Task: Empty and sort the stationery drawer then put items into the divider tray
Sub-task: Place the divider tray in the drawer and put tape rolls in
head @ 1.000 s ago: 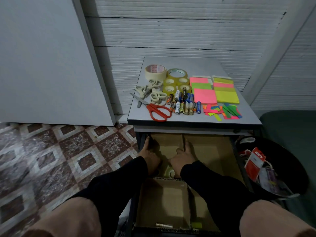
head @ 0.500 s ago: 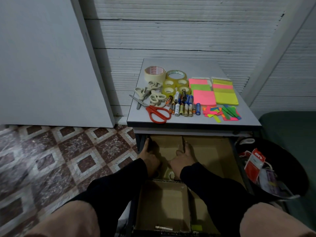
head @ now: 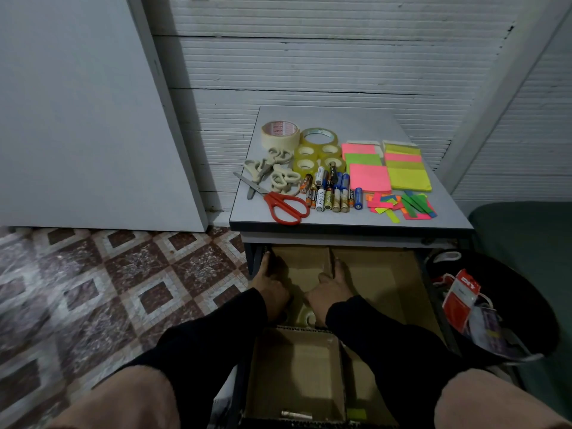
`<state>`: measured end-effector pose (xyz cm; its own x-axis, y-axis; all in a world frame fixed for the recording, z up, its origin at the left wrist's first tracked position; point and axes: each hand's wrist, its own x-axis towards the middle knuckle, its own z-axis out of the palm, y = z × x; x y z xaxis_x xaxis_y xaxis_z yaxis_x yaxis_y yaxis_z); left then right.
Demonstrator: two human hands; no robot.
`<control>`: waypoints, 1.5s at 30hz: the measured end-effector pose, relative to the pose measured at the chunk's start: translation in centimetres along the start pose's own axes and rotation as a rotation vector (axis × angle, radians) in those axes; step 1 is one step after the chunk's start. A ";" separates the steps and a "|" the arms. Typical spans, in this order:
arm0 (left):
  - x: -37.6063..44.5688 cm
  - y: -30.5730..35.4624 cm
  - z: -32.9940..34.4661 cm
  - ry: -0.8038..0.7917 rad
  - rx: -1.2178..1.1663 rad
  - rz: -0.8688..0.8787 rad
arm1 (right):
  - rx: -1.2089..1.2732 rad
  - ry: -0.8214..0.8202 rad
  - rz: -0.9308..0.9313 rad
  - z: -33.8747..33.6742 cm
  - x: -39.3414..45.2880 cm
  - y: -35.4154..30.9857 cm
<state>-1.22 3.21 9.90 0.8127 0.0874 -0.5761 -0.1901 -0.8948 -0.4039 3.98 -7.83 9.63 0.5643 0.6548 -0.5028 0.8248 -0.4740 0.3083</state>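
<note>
Grey tabletop [head: 356, 125] beyond my hands, against white ribbed wall; patterned tile floor to my left. Since a second ago: hands unmoved. Cardboard divider tray [head: 380, 280] in open drawer: my left hand [head: 272, 289] grips its left wall, my right hand [head: 329, 292] its middle partition; tape roll [head: 305, 317] between my wrists. Black bin [head: 520, 308] to my right holds packaging.
</note>
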 end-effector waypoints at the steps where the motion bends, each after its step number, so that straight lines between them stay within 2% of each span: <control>1: 0.1 0.0 0.1 0.002 -0.001 0.001 | -0.001 -0.004 -0.002 0.0 0.0 0.0; 30: 0.5 -0.1 0.5 0.018 -0.003 0.010 | 0.033 -0.054 -0.003 -0.6 -0.3 0.0; 37: 0.5 -0.1 1.1 0.054 -0.123 -0.023 | 0.179 -0.042 -0.006 -1.6 -2.0 0.5; 43: -1.6 -1.6 0.3 0.192 -0.321 -0.066 | 0.370 0.067 -0.028 -3.3 -3.6 1.9; 45: -2.9 -2.0 -0.7 0.187 -0.384 -0.063 | 0.402 0.108 -0.017 -3.8 -4.2 2.4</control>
<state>-2.85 4.42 12.85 0.9088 0.0980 -0.4056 0.0535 -0.9914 -0.1197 3.74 -9.51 15.58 0.5685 0.7125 -0.4112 0.7664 -0.6404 -0.0499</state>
